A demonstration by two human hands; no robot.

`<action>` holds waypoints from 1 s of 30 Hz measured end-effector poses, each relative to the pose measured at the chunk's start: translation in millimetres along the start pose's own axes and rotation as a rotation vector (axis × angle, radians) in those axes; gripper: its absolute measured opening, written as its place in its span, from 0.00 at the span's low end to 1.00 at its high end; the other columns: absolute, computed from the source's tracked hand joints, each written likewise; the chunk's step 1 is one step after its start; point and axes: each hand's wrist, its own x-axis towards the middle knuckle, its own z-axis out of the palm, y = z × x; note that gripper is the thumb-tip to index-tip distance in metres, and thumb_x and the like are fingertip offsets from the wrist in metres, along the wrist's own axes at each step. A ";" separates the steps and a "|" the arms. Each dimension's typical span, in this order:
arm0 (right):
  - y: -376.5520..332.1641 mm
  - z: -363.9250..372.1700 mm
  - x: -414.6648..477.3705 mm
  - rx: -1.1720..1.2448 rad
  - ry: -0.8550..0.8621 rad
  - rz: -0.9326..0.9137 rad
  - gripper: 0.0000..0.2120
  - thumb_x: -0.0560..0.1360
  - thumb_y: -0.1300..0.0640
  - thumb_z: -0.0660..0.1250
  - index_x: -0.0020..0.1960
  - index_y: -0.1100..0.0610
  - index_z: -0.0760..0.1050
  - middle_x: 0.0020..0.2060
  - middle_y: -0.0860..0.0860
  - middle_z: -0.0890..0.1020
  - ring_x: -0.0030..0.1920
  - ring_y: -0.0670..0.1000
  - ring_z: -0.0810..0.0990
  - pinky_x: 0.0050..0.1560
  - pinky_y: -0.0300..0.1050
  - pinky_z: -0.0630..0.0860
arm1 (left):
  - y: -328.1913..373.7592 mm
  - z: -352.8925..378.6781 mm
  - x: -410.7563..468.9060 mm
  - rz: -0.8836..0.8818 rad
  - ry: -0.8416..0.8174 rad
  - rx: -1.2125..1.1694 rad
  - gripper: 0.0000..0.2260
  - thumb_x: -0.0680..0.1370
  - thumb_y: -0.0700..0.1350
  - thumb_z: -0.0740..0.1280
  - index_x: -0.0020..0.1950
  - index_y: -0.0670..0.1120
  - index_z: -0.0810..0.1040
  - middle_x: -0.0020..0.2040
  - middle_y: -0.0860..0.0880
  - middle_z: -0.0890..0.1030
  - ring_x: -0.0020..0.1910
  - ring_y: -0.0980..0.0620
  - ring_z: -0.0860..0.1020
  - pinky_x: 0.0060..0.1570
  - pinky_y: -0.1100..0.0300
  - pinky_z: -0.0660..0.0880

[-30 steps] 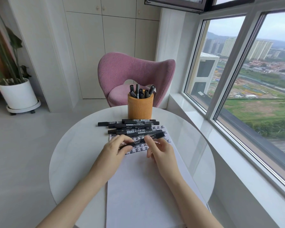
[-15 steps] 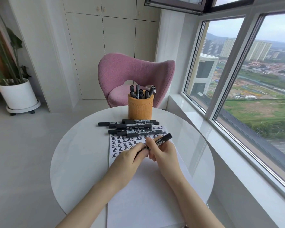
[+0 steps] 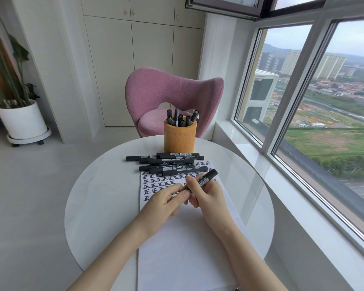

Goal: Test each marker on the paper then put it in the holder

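The right hand (image 3: 208, 194) is grasping the marker (image 3: 206, 178) around its barrel, tilting the far end up toward the window side. The left hand (image 3: 166, 198) is pinching its near end, apparently to uncap it, though the fingers are hiding that end. Both grips are hovering just above the paper (image 3: 177, 248), beside the rows of test characters (image 3: 156, 181). The untested markers (image 3: 168, 164) are lying piled at the paper's far edge, with the holder (image 3: 180, 137) beyond them carrying several. A sudden uncapping jerk could be streaking ink across the sheet or knocking the pile, sending markers rolling off the table (image 3: 97, 206).
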 end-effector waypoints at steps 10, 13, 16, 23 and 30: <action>1.8 0.7 1.3 0.042 -0.011 -0.012 0.22 0.81 0.60 0.61 0.28 0.52 0.68 0.21 0.48 0.70 0.30 0.54 0.68 0.33 0.44 0.66 | 12.1 -1.1 -1.5 -0.071 -0.049 -0.128 0.13 0.81 0.44 0.58 0.45 0.35 0.71 0.21 0.56 0.65 0.21 0.59 0.56 0.20 0.69 0.54; 2.6 0.3 1.7 0.052 -0.012 -0.021 0.21 0.81 0.60 0.61 0.29 0.53 0.68 0.21 0.49 0.69 0.29 0.53 0.68 0.34 0.45 0.67 | 14.7 -2.0 -2.1 -0.096 -0.063 -0.159 0.13 0.81 0.44 0.58 0.46 0.35 0.71 0.20 0.56 0.68 0.20 0.59 0.56 0.20 0.68 0.52; 3.5 -0.1 1.7 0.071 -0.025 -0.048 0.21 0.80 0.60 0.62 0.29 0.52 0.67 0.22 0.49 0.68 0.28 0.53 0.68 0.34 0.46 0.67 | 18.6 -3.3 -4.1 -0.119 -0.084 -0.179 0.10 0.81 0.43 0.57 0.44 0.40 0.71 0.19 0.57 0.70 0.19 0.60 0.56 0.21 0.67 0.52; -0.8 -4.6 3.7 0.089 0.059 0.035 0.21 0.75 0.57 0.70 0.28 0.54 0.64 0.22 0.50 0.64 0.25 0.48 0.63 0.31 0.41 0.62 | 11.5 -2.3 -3.7 -0.060 -0.011 -0.133 0.12 0.76 0.56 0.62 0.44 0.47 0.77 0.26 0.54 0.60 0.24 0.56 0.56 0.23 0.68 0.55; -0.2 -22.4 11.6 0.330 0.219 0.123 0.23 0.72 0.60 0.72 0.30 0.52 0.58 0.27 0.52 0.55 0.30 0.52 0.50 0.32 0.45 0.49 | -1.4 -11.3 -9.8 -0.100 0.096 -0.157 0.10 0.77 0.47 0.55 0.54 0.49 0.73 0.30 0.51 0.64 0.25 0.56 0.60 0.25 0.68 0.57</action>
